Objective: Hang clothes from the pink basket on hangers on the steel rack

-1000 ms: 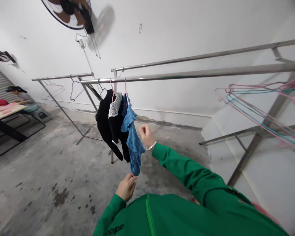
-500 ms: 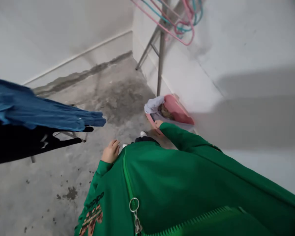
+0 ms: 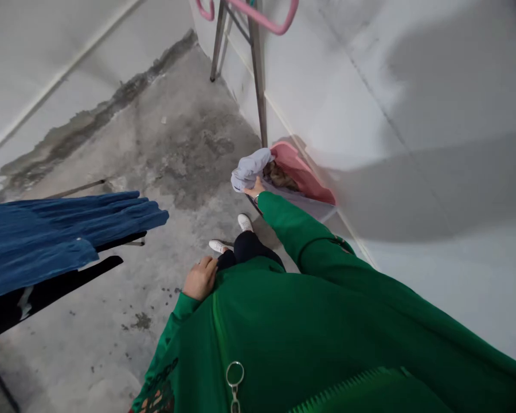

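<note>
My right hand reaches down to a pale lilac garment that hangs over the left end of a pink laundry tub. Its thumb and fingers are closed at the edge of the cloth; the fingertips are partly hidden. Brownish cloth lies inside the tub, behind the hand. My left hand rests by the hem of my green jacket, at my dark trousers. It holds nothing visible, and its loosely bent fingers point downward.
Blue cloth and a black garment hang at the left. Metal rack legs stand against the right wall behind the tub, below a pink hanger. White shoes are on the stained concrete floor.
My right hand has moved from the tub's front rim leftward and up to the lilac garment. My left hand has come closer to my trousers. The view has tilted downward.
</note>
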`<act>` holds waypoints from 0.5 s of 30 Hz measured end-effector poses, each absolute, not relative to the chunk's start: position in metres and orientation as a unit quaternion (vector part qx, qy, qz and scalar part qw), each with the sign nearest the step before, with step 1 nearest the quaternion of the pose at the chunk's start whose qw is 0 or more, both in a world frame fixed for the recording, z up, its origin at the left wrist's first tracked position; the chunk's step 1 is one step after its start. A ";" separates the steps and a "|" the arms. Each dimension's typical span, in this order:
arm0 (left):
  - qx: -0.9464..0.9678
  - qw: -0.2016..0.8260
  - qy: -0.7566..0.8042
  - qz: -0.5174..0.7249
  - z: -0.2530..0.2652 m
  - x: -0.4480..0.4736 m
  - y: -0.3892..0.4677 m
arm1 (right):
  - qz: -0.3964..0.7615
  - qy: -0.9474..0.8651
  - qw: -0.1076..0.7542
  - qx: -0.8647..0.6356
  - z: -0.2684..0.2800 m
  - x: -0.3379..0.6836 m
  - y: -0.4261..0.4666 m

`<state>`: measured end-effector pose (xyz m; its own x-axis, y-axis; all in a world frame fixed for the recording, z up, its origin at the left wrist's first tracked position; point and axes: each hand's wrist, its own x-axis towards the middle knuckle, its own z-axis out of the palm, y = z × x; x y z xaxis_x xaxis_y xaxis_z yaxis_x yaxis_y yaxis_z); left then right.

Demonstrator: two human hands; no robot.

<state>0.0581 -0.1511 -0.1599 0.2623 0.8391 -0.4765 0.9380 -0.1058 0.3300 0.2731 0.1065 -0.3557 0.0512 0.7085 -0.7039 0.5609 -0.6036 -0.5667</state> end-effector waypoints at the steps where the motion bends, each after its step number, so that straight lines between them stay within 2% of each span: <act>1: 0.735 0.290 0.605 -0.095 -0.157 0.058 -0.153 | 0.526 -0.448 0.055 -0.721 -0.361 0.263 0.111; 7: 0.724 0.282 0.615 -0.133 -0.149 0.060 -0.160 | 0.496 -0.486 0.011 -0.719 -0.369 0.238 0.119; 15: 0.738 0.270 0.602 -0.141 -0.149 0.061 -0.138 | 0.427 -0.508 0.082 -0.743 -0.320 0.279 0.113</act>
<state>0.0609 -0.1383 -0.1493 0.2346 0.8133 -0.5324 0.9650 -0.1287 0.2286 0.2789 0.1134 -0.3200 0.1190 0.8253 -0.5520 0.6853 -0.4705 -0.5558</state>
